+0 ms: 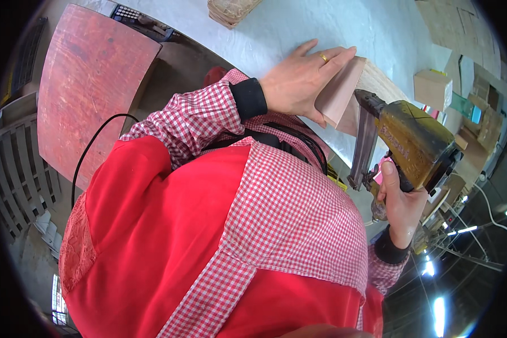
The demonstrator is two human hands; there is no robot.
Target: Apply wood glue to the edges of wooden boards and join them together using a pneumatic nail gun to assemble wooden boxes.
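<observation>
Now my left hand, fingers spread, steadies the wood on the table, upper right of the frame. My right hand grips the nail gun, tip near the wood. I'm probably lining up; next needs keeping still.

One nailer, one ring

1 reddish panel is at left, cardboard boxes right.
</observation>
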